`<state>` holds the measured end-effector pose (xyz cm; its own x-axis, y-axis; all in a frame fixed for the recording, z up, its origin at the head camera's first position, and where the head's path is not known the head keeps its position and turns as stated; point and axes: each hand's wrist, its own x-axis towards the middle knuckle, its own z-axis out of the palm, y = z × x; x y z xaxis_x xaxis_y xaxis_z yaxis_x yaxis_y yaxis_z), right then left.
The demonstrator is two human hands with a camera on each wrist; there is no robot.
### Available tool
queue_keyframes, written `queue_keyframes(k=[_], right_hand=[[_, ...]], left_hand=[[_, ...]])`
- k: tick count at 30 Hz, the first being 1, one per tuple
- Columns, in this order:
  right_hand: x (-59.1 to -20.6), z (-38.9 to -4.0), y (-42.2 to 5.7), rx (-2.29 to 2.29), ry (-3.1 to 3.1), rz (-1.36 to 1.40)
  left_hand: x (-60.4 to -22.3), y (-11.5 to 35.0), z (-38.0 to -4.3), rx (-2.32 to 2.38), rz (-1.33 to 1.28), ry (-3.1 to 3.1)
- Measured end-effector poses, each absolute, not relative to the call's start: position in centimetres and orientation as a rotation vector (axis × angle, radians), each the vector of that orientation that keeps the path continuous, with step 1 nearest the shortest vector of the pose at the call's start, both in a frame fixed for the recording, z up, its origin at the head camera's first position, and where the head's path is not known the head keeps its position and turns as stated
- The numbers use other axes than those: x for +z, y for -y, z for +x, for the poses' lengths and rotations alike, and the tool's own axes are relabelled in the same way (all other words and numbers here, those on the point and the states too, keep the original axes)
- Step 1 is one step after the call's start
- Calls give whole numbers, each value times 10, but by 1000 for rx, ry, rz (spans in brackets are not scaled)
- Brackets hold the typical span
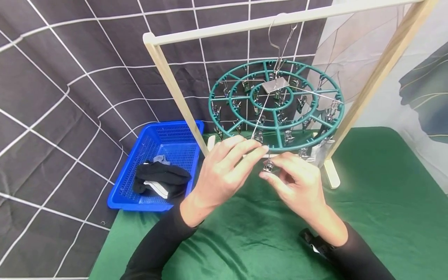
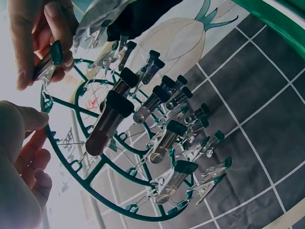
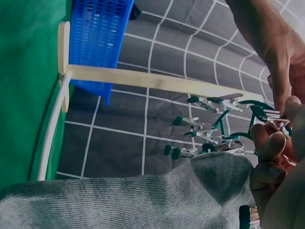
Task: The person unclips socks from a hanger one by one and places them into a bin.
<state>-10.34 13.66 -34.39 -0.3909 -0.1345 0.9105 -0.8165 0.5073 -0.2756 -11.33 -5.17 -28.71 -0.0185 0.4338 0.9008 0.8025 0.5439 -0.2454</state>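
A round green clip hanger (image 1: 276,149) hangs by its metal hook from a wooden rack, with many metal clips below its rings. At the near rim, my left hand (image 1: 224,167) holds the hanger between its fingertips; its thumb is hidden in the head view. Just right of it, my right hand (image 1: 297,179) pinches one metal clip (image 1: 268,166) between thumb and forefinger. The green-tipped clip (image 2: 56,52) shows between those fingers in the left wrist view. A grey ribbed sock (image 3: 143,202) hangs close beside my right hand.
The wooden rack's bar (image 1: 217,29) runs above the hanger, with its posts on both sides. A blue basket (image 1: 120,194) at the left contains dark, white and grey cloth items (image 1: 164,177). Green cloth (image 1: 224,237) covers the table; a dark gridded curtain (image 1: 70,128) hangs behind.
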Motion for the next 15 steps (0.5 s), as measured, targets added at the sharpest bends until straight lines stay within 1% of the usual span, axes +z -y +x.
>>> queue_keyframes(k=[15], right_hand=[[-333, -94, -132, 895, 1866, 892]], left_hand=[[-293, 54, -130, -424, -1039, 1677]])
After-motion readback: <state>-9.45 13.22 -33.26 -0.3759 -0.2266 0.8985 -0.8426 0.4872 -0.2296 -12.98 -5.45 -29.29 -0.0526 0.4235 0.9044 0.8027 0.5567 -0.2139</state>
